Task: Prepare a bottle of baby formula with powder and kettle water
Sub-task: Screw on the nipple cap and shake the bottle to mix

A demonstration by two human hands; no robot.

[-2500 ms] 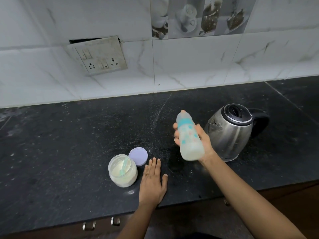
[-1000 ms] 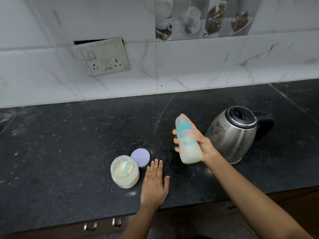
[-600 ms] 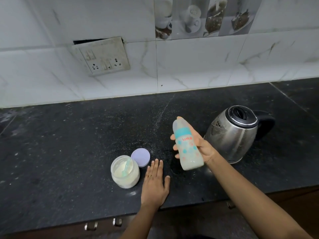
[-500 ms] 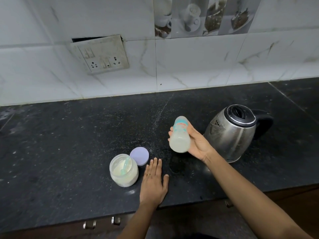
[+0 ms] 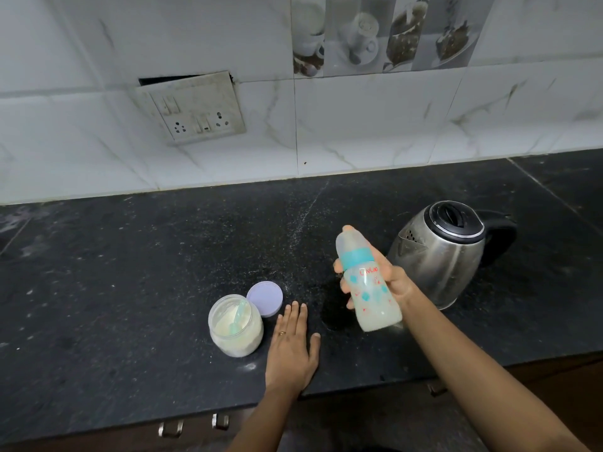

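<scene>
My right hand (image 5: 396, 283) grips a capped baby bottle (image 5: 367, 285) with a teal collar, held above the counter and tilted with its teat up and to the left; whitish liquid fills its lower part. My left hand (image 5: 292, 347) lies flat on the black counter (image 5: 130, 272), fingers straight. Just left of it stands an open jar of formula powder (image 5: 235, 326) with a pale green scoop inside. The jar's lilac lid (image 5: 265, 298) lies behind it. A steel kettle (image 5: 440, 252) with a black lid stands right of the bottle.
A white tiled wall with a socket plate (image 5: 194, 107) runs along the back of the counter. Powder specks dot the counter's middle. The counter's front edge runs below my left wrist, with drawer handles (image 5: 169, 429) beneath it.
The bottle has swung in my right hand: half a second ago its base pointed at the camera, now it is tilted with the teat up again. My left hand has stayed flat.
</scene>
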